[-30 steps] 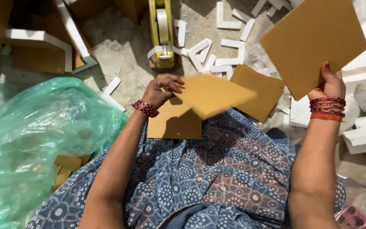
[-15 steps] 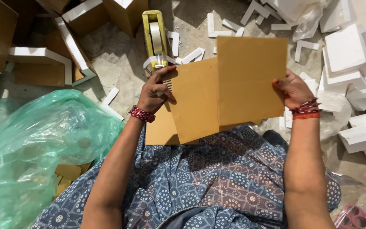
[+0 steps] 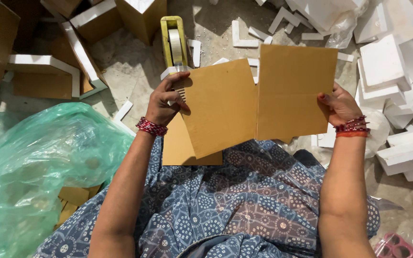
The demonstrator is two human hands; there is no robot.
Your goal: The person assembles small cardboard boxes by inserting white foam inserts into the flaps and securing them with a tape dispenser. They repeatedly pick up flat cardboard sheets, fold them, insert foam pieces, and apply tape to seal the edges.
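Observation:
My left hand [image 3: 165, 102] grips the left edge of a brown cardboard sheet [image 3: 218, 107], held up in front of me. My right hand [image 3: 336, 105] grips the right edge of a second brown cardboard sheet [image 3: 295, 93], whose left edge overlaps the first sheet. Another cardboard piece [image 3: 180, 148] lies on my lap beneath them, over blue patterned cloth [image 3: 225, 205]. Both wrists wear red bangles.
A yellow tape dispenser [image 3: 174, 43] with a white roll stands on the floor just beyond the sheets. A green plastic bag [image 3: 34, 167] bulges at my left. White foam blocks [image 3: 397, 71] pile at the right; cardboard boxes with foam corners [image 3: 72, 62] sit at upper left.
My right hand brought its sheet down from the upper right and against the left sheet. The left hand raised its sheet upright. Both now sit side by side, overlapping.

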